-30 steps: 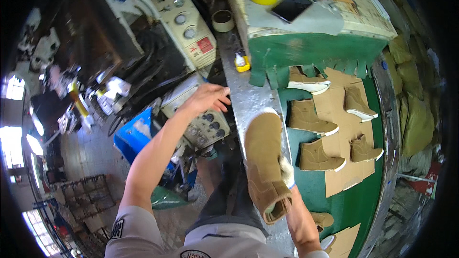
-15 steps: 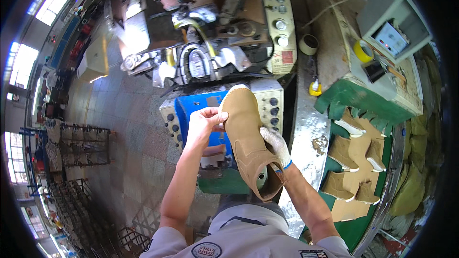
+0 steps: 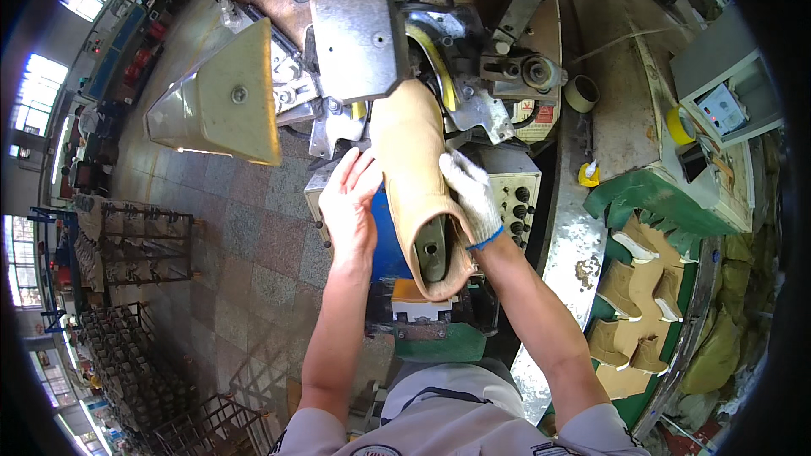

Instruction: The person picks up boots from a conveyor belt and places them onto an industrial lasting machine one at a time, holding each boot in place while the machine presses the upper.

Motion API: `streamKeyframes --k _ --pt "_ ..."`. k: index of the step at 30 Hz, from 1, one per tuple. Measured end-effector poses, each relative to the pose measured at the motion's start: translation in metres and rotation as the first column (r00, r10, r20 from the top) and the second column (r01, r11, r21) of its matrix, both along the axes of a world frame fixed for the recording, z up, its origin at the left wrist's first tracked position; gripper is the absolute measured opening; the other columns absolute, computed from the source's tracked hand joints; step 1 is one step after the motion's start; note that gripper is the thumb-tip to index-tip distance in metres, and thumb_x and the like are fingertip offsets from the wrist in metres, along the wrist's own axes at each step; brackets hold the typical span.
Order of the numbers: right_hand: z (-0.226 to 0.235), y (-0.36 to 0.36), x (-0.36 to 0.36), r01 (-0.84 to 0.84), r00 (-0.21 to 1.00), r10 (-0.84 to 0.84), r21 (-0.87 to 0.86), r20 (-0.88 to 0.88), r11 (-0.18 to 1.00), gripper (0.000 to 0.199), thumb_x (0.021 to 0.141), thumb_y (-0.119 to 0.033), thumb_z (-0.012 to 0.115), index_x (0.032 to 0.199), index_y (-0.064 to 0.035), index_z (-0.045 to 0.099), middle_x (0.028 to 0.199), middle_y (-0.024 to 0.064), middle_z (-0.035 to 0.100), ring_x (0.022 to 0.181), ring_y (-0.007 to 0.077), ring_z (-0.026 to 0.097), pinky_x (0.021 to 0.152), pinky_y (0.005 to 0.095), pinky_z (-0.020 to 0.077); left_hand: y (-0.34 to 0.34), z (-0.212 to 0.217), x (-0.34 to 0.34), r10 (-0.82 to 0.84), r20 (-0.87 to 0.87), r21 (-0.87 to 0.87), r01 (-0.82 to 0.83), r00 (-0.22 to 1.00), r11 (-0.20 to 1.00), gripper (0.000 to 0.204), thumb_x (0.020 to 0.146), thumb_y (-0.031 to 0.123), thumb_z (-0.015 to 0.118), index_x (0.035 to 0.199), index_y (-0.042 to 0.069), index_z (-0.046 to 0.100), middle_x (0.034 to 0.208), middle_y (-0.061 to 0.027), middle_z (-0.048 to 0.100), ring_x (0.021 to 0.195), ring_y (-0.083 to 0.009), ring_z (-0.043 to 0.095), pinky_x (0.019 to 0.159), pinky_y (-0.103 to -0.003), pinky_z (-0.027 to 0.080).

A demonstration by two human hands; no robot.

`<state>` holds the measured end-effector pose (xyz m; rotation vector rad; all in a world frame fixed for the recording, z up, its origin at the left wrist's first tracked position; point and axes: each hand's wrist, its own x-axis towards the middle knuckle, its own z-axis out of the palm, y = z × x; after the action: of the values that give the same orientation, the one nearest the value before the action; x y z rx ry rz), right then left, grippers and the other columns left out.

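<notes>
At the centre of the view, a tan boot points its toe to 12 o'clock, the tip now under the lower edge of a metal plate on the machine. Half a second ago the toe was clear of that plate, in front of the machine, with the bare left hand pinching it near the tip. That pinch has gone: the left hand is now at the boot's 9 o'clock side, its fingers nearly straight and slightly parted, gripping nothing; whether the fingertips touch the upper is unclear.

The gloved right hand keeps its hold at 3 o'clock, fingers bent and laid close along the side above the collar; any grip underneath is hidden.

The boot's mouth faces 6 o'clock, and inside it sits a dark green form with a round hole. A curved yellow strip stands just beyond the toe at 1 o'clock. Toward 4 o'clock, more brown boots lie on cardboard over a green surface.
</notes>
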<state>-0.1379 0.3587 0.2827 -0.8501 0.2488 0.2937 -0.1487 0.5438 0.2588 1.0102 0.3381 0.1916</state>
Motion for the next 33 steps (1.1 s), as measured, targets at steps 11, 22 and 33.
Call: streamKeyframes --k 11,22,33 --pt "-0.031 0.019 0.004 0.157 0.981 -0.162 -0.055 -0.105 0.986 0.038 0.098 -0.019 0.072 0.125 0.0081 0.066 0.115 0.0114 0.071 0.1 0.0186 0.067 0.089 0.033 0.0551 -0.025 -0.048 -0.025 -0.299 -0.189 -0.219 0.257 0.935 0.941 0.059 0.111 0.047 0.045 0.13 -0.006 0.062 0.117 -0.014 0.072 0.101 -0.0193 0.071 0.092 -0.034 0.057" --pt "-0.037 0.022 0.004 0.153 0.986 -0.156 -0.05 -0.065 0.987 0.032 0.101 -0.021 0.069 0.119 0.0057 0.069 0.11 0.0095 0.072 0.095 0.0163 0.067 0.085 0.0316 0.0553 -0.019 -0.031 -0.017 -0.359 -0.104 -0.021 0.359 0.927 0.933 0.059 0.112 0.047 0.043 0.128 -0.006 0.063 0.114 -0.0138 0.072 0.099 -0.0179 0.07 0.091 -0.032 0.056" --pt "-0.044 0.025 -0.011 0.132 0.99 -0.139 -0.251 -0.011 0.959 0.041 0.105 -0.037 0.064 0.104 0.002 0.074 0.094 0.0036 0.072 0.083 0.0091 0.063 0.074 0.0267 0.0521 -0.022 -0.041 -0.018 -0.298 -0.142 0.211 0.323 0.944 0.923 0.057 0.114 0.043 0.039 0.125 -0.007 0.064 0.112 -0.0137 0.072 0.099 -0.0161 0.066 0.088 -0.031 0.053"
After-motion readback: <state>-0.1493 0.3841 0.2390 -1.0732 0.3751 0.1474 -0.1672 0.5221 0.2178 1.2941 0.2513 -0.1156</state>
